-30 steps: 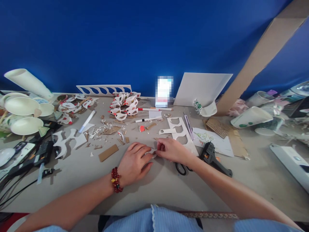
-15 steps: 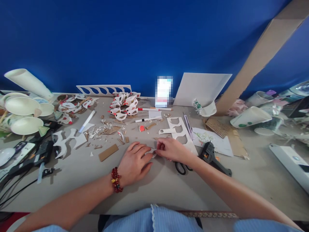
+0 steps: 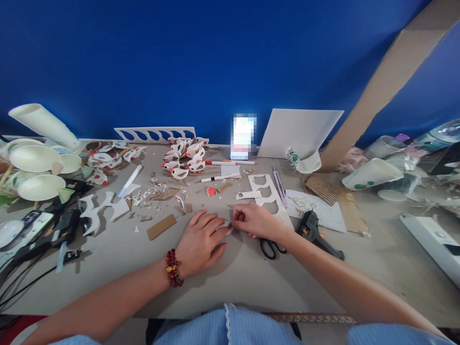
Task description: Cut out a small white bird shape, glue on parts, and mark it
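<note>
My left hand (image 3: 204,239) lies palm down on the table, fingers stretched out, its fingertips on a small white cutout (image 3: 229,230) that is mostly covered. Against the cutout's right edge, the fingers of my right hand (image 3: 251,221) are pinched together; what sits between them is hidden. Black-handled scissors (image 3: 269,249) rest partly under my right wrist. Just beyond that hand is a white sheet with cut-out holes (image 3: 275,201). A brown cardboard strip (image 3: 161,226) lies left of my left hand.
Painted white paper birds (image 3: 179,172) cluster at the back, with scraps (image 3: 143,196) in front. A glue gun (image 3: 314,230), a craft knife (image 3: 279,187) and a drawing (image 3: 316,211) are on the right. A lit phone (image 3: 243,139) stands against the wall. Cables and paper bowls (image 3: 34,158) fill the left.
My right fingers have shifted very slightly at the edge of the white cutout. My left hand stays in place, and the rest of the table looks the same.
</note>
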`<state>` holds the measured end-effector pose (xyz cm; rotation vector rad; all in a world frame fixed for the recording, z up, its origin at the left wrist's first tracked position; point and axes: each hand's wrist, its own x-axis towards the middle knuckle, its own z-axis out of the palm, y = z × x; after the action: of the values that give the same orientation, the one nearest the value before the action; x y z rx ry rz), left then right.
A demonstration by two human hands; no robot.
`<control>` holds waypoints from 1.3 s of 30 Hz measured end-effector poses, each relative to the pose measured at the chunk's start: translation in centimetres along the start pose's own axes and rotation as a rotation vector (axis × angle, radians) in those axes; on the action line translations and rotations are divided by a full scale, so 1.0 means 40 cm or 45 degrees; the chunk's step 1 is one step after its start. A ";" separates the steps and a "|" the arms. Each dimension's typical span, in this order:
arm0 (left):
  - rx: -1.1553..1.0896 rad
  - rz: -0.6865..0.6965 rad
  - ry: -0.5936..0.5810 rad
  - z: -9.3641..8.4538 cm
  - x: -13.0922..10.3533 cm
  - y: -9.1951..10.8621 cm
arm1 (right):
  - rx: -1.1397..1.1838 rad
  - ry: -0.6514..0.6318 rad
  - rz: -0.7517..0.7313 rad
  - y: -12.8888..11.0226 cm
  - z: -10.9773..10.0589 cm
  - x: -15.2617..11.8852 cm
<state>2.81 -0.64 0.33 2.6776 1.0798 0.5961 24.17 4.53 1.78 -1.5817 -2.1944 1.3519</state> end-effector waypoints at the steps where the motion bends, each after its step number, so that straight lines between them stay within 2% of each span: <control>1: 0.008 0.002 -0.002 -0.001 0.000 0.001 | -0.004 -0.006 0.001 -0.002 0.000 -0.001; 16: -0.003 -0.019 -0.043 -0.014 0.001 0.005 | -0.020 -0.041 0.024 -0.030 -0.015 -0.007; 19: -0.002 -0.015 -0.032 -0.014 0.001 0.005 | -0.008 -0.026 -0.003 -0.026 -0.013 -0.006; 23: -0.011 -0.013 -0.017 -0.014 0.002 0.005 | 0.085 -0.085 0.010 -0.009 -0.011 -0.003; 27: -0.052 -0.026 -0.016 -0.017 0.002 0.003 | 0.033 -0.081 -0.028 -0.005 -0.012 -0.003; 29: -0.103 -0.075 0.029 -0.022 0.005 0.000 | -0.068 -0.056 -0.048 -0.013 -0.012 -0.006; 34: -0.367 -0.351 0.263 -0.068 0.022 -0.009 | -0.377 0.186 -0.146 -0.041 -0.008 -0.029; 37: -0.509 -0.541 0.233 -0.115 0.037 -0.013 | -0.454 0.257 -0.137 -0.055 -0.022 -0.046; 39: -0.520 -0.593 0.203 -0.143 0.047 -0.016 | -0.476 0.341 -0.136 -0.061 -0.041 -0.054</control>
<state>1.14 1.28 5.83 1.9720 1.3873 0.8342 24.35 3.59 5.32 -1.6134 -2.4128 0.6800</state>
